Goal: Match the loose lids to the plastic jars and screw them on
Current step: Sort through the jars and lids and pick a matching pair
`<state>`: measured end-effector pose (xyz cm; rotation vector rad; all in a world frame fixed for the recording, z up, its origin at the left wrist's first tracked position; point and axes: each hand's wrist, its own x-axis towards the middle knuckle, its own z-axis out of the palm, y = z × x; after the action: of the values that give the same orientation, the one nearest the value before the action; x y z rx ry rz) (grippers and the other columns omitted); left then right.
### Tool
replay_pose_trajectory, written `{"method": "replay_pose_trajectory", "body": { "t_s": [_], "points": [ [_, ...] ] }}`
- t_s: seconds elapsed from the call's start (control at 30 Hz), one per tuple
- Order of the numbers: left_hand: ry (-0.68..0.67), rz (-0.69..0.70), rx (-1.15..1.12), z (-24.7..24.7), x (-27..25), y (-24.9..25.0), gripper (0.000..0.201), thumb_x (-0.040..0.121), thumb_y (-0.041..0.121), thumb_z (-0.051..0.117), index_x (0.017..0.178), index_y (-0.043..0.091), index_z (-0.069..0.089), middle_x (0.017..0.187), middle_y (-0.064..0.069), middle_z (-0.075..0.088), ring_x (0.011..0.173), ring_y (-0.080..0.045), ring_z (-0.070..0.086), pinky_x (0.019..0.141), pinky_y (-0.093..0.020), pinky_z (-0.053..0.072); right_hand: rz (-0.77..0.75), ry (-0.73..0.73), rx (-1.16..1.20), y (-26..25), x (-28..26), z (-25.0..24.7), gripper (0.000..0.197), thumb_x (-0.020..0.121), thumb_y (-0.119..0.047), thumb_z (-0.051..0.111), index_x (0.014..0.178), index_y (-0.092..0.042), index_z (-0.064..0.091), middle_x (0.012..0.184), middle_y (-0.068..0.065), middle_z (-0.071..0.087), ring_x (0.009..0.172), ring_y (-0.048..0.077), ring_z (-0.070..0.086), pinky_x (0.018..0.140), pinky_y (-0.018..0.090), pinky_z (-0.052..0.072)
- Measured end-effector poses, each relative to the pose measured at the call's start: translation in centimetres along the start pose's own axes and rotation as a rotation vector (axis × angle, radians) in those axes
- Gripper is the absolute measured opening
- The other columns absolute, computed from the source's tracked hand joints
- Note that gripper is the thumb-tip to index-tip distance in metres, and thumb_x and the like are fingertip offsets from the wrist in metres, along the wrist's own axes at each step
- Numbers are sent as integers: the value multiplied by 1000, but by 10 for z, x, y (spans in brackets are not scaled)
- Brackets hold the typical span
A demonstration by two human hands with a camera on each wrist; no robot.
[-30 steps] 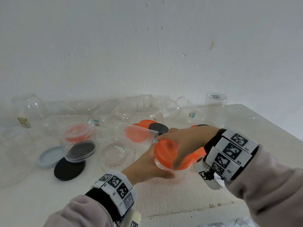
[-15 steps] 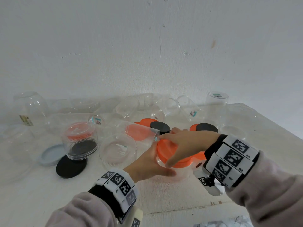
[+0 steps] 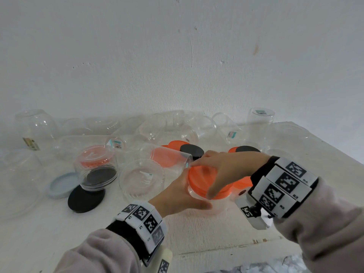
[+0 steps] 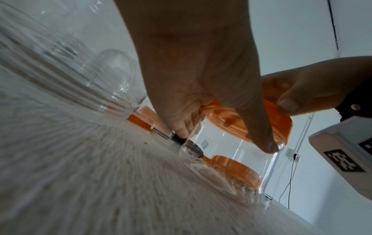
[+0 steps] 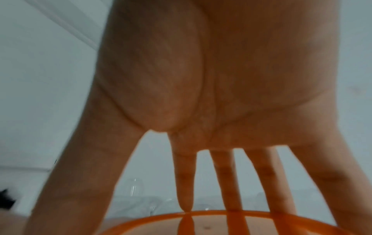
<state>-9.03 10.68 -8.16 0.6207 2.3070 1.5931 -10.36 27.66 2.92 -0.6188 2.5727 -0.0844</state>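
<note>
A clear plastic jar (image 3: 218, 203) stands on the white table near its front, with an orange lid (image 3: 199, 180) on its mouth. My left hand (image 3: 183, 194) grips the jar's side, thumb in front and fingers behind. In the left wrist view the jar (image 4: 231, 162) shows between that thumb and those fingers. My right hand (image 3: 216, 172) sits over the lid from above, thumb on the near rim and fingers spread round the far rim. The right wrist view shows those fingertips (image 5: 186, 206) reaching down onto the orange lid (image 5: 221, 222).
Left of the hands lie a black lid (image 3: 86, 200) and a grey-blue lid (image 3: 61, 185), and an orange-lidded jar (image 3: 96, 166) stands upside down. An open clear jar (image 3: 141, 178) is close by. Several clear jars line the wall. More orange and black lids (image 3: 192, 151) lie behind. The table's front edge (image 3: 236, 247) is near.
My right hand has turned a little on the orange lid, and a black lid behind its wrist has come into sight. My left hand still grips the jar in the same place.
</note>
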Motion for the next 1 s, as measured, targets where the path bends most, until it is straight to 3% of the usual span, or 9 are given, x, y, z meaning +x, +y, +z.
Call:
{"method": "replay_pose_trajectory", "body": {
  "t_s": [0.13,0.23,0.4,0.53,0.6,0.77,0.8,0.9,1.0],
  "points": [
    [10,-4,-3,0,1,0,114,70,13,86,122,64,-2,124,37,36,106,33,40,82,3,37,32,45,-67,-1,5,2,89,67,-76,64,141,-50,25,115,-13,29,107,19,45,80,32,39],
    [3,-4,-2,0,0,0,112,70,12,86,117,68,1,123,38,38,106,32,40,84,2,37,72,23,-134,-2,5,-4,91,64,-84,57,141,-46,26,112,-11,30,91,14,46,69,29,36],
    [4,-17,4,1,-1,0,111,70,13,86,132,60,7,135,29,38,124,13,40,92,-3,38,17,-115,-138,-2,-2,-24,95,68,-59,77,142,-57,18,134,-15,29,126,18,38,101,40,39],
    [2,-10,20,2,-1,0,105,70,15,86,113,74,9,122,45,31,113,28,35,90,-1,36,-31,-121,-172,-5,0,-19,97,69,-51,79,142,-58,16,136,-12,29,127,20,39,102,44,41],
    [1,-11,9,1,-1,0,105,70,16,86,113,72,8,123,42,33,110,30,37,87,0,36,-10,-91,-176,-5,2,-14,95,67,-61,75,142,-56,17,131,-12,31,121,20,42,97,41,43],
    [3,-6,-4,1,-1,1,111,71,15,85,115,70,0,126,36,39,108,30,40,85,1,38,89,28,-172,-8,4,-4,96,64,-85,58,142,-36,31,114,-7,37,79,11,48,60,24,33],
    [3,-3,-3,1,-1,1,111,71,14,85,116,69,0,124,38,38,107,31,40,84,1,38,96,21,-166,-8,4,-4,99,63,-85,58,144,-36,28,116,-6,37,86,13,49,64,25,36],
    [10,-12,7,2,-1,1,112,70,16,86,119,67,0,126,35,37,111,27,41,83,1,38,54,-64,-158,-5,1,-8,107,63,-73,71,146,-53,8,141,-9,27,124,22,42,95,38,42],
    [16,-24,26,2,-1,1,105,69,19,87,117,66,6,127,35,36,117,21,39,86,1,37,-27,-77,-123,-6,-3,-12,101,69,-54,78,144,-57,11,141,-14,26,130,19,35,101,40,40]
  ]
}}
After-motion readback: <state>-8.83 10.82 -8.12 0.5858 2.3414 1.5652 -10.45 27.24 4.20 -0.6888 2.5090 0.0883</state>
